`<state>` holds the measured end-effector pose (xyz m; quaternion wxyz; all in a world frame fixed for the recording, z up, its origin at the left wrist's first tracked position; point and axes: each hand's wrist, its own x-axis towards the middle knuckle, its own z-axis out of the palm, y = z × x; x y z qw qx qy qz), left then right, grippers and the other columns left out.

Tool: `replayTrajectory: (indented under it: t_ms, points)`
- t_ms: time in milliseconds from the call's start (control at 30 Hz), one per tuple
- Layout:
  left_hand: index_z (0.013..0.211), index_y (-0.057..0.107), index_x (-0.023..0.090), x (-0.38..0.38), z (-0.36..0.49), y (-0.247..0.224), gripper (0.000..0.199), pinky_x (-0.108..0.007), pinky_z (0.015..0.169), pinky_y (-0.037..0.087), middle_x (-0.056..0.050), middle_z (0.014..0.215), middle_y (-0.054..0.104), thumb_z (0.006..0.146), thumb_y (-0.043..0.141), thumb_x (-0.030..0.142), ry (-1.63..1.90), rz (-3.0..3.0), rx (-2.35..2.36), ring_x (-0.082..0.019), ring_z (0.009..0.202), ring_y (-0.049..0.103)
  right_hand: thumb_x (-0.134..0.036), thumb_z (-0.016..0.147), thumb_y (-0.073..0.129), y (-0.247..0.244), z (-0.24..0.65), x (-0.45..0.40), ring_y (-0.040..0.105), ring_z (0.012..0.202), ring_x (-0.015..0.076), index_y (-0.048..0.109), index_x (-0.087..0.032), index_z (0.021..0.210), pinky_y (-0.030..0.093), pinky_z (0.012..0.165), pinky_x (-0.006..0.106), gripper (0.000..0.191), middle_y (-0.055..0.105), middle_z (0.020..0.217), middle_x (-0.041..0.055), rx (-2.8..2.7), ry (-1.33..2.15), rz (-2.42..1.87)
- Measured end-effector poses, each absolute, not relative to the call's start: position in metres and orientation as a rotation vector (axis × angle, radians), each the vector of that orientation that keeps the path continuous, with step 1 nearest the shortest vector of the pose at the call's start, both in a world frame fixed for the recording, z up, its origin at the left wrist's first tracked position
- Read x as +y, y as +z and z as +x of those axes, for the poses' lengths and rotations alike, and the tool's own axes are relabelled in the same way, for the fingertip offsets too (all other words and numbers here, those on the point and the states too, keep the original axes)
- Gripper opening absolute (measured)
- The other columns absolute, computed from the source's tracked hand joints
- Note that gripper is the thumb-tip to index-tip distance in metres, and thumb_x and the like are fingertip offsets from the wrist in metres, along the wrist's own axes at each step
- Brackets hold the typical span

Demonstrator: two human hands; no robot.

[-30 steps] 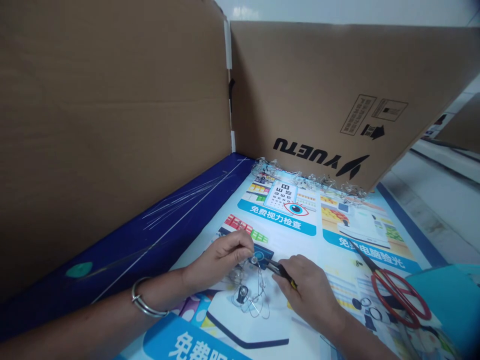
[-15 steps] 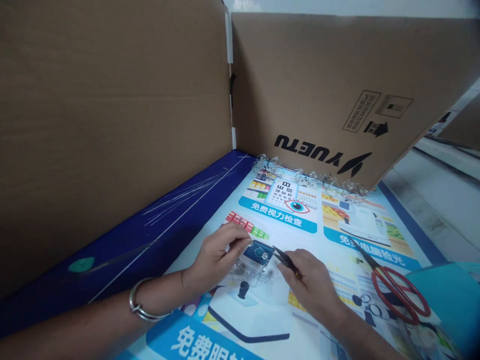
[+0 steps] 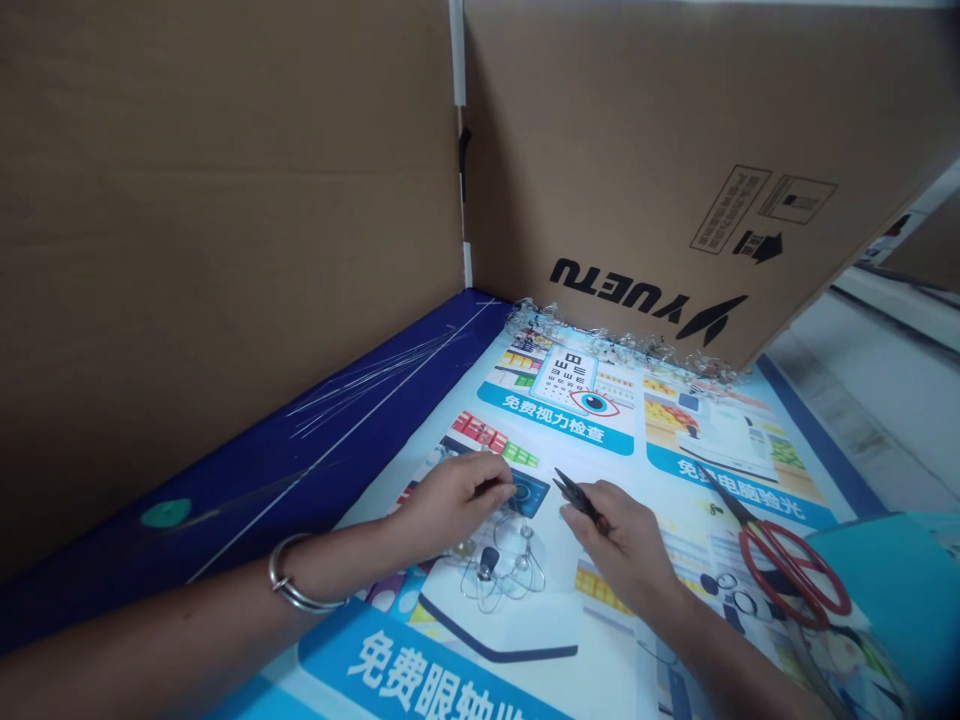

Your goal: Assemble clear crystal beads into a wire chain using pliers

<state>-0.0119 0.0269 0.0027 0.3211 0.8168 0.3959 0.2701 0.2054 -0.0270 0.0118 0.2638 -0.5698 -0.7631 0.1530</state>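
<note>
My left hand (image 3: 457,505) is closed in a pinch, a silver bangle (image 3: 279,582) on its wrist. From its fingers hangs a tangle of thin wire loops (image 3: 525,578) with small clear parts; the exact kind is too fine to make out. My right hand (image 3: 630,550) grips a pair of black pliers (image 3: 574,490), whose jaws point up and left. A gap separates the plier tips from my left fingers. Both hands are over a printed poster sheet (image 3: 517,635).
Red-handled scissors (image 3: 795,570) lie on the right, beside a turquoise sheet (image 3: 885,570). Clear wire pieces (image 3: 645,350) line the far edge. Thin wires (image 3: 367,375) and a green piece (image 3: 166,514) rest on the blue strip. Cardboard panels (image 3: 600,130) stand left and behind.
The pliers have come away from the wire near my left fingers. More of the wire loops now shows below my left hand. The view has tilted slightly.
</note>
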Motion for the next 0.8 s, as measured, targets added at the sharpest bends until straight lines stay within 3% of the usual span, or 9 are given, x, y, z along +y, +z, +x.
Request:
replayTrajectory:
  t_ms: [333,533,800]
  points:
    - [0.07,0.051,0.014,0.027,-0.014,0.002,0.019,-0.019,0.052,0.032,0.003,0.061,0.044,0.082,0.045,0.027,0.841,1.889,0.957,-0.009,0.058,0.039,-0.04,0.085,0.042,0.019,0.21,-0.024,0.054,0.074,0.0139,0.06,-0.02,0.098,0.042,0.063,0.024,0.03,0.058,0.085,0.0028,-1.948,0.519,-1.508]
    - [0.077,0.05,0.015,0.022,-0.022,0.013,0.018,-0.02,0.058,0.035,0.002,0.068,0.047,0.084,0.042,0.029,1.043,1.789,0.97,-0.01,0.062,0.042,-0.038,0.086,0.04,0.034,0.209,-0.02,0.053,0.085,0.0154,0.059,-0.021,0.104,0.042,0.073,0.026,0.031,0.057,0.092,0.0038,-1.937,0.481,-1.537]
    - [0.069,0.051,0.016,0.022,-0.024,0.006,0.016,-0.021,0.056,0.032,0.003,0.062,0.05,0.08,0.045,0.025,0.866,2.008,0.968,-0.011,0.059,0.045,-0.047,0.083,0.039,0.078,0.231,-0.029,0.055,0.069,0.0154,0.061,-0.021,0.093,0.036,0.058,0.024,0.036,0.061,0.078,0.0016,-2.14,0.254,-2.03]
